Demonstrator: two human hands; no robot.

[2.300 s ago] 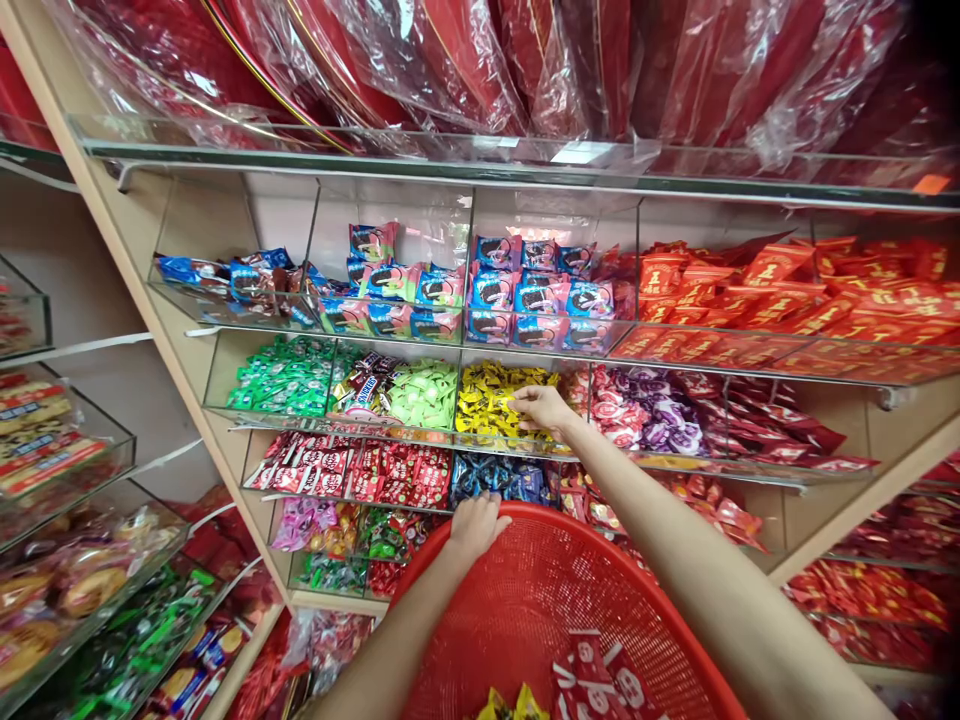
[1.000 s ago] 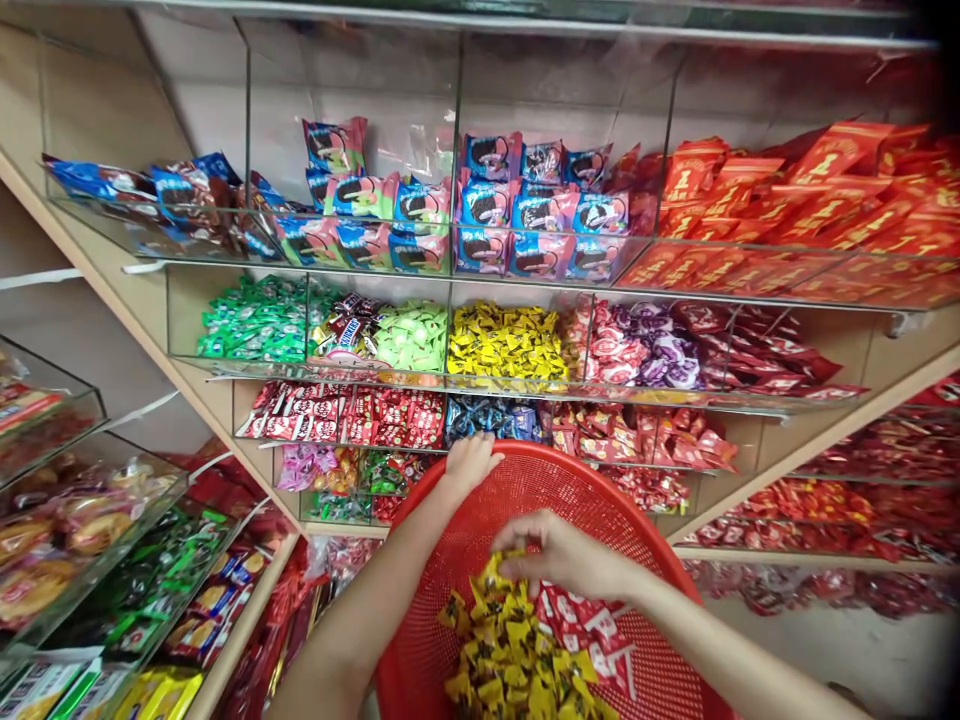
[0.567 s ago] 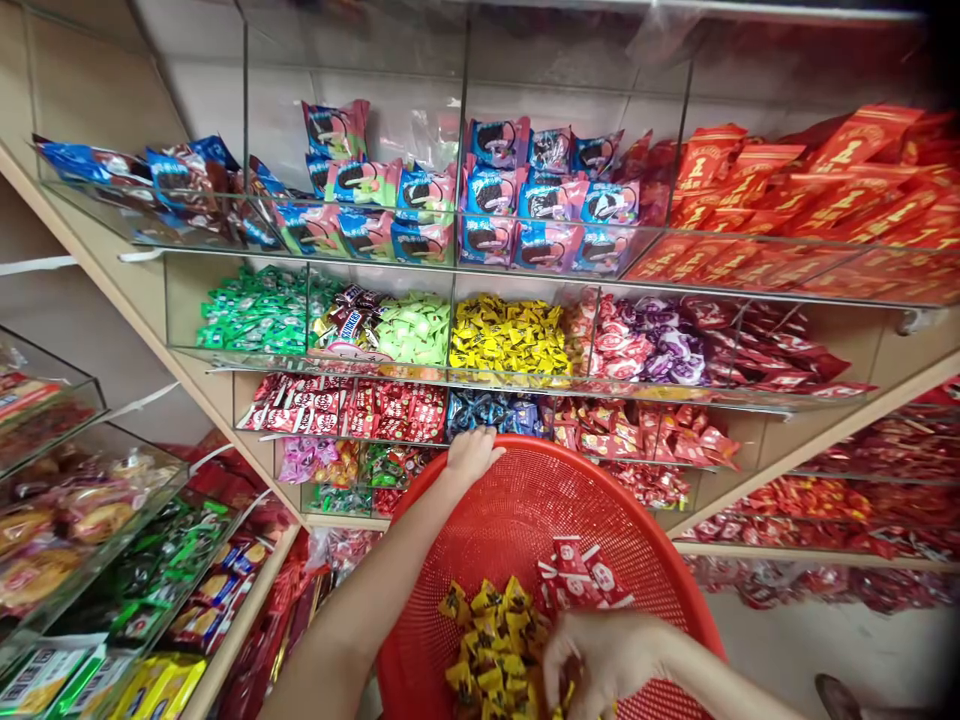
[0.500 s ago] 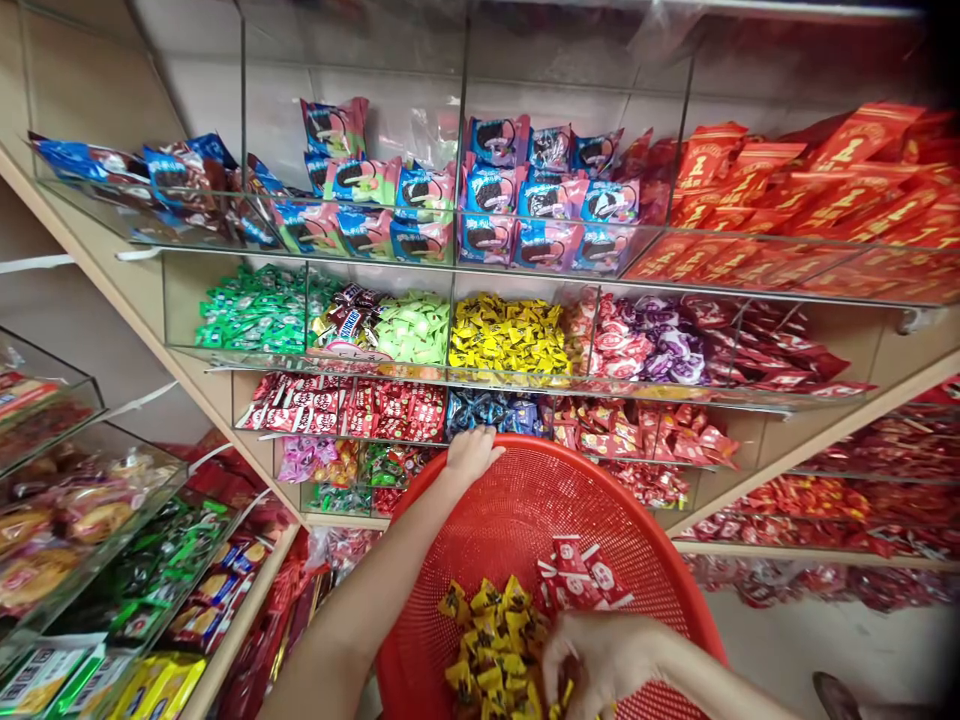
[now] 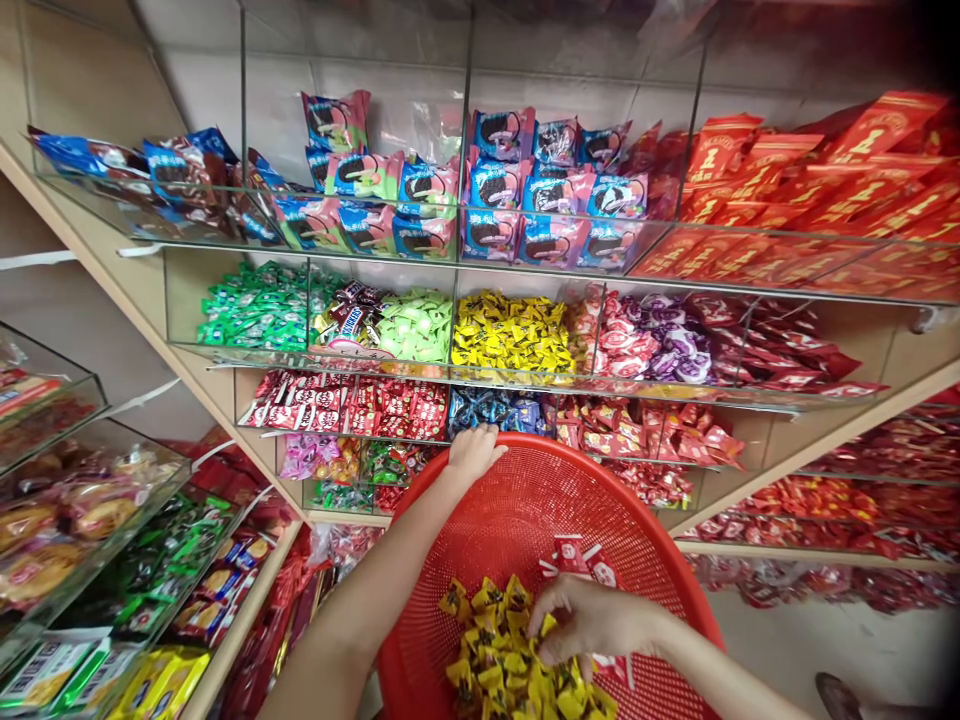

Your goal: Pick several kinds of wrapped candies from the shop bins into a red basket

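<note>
A red mesh basket (image 5: 637,520) is tilted in front of the shelves. My left hand (image 5: 474,452) grips its far rim, fingers over the edge. Inside the basket, yellow-wrapped candies (image 5: 499,650) lie in a pile at the lower left, with a few red and white packets (image 5: 570,552) beside them. Over the right part of the yellow pile is my right hand (image 5: 589,622), its fingers curled downward around a yellow candy. The hand partly covers the red and white packets.
Clear-fronted shelves rise ahead, holding a yellow candy bin (image 5: 514,335), green candies (image 5: 259,308), blue and pink cookie packs (image 5: 491,185) and orange-red packets (image 5: 847,190). Packaged snacks (image 5: 82,500) fill a rack at the left. A wooden shelf edge (image 5: 840,470) slants at the right.
My right hand has risen and shifted slightly, now covering part of the red and white packets. More of the yellow pile shows below it. My left hand stays on the rim.
</note>
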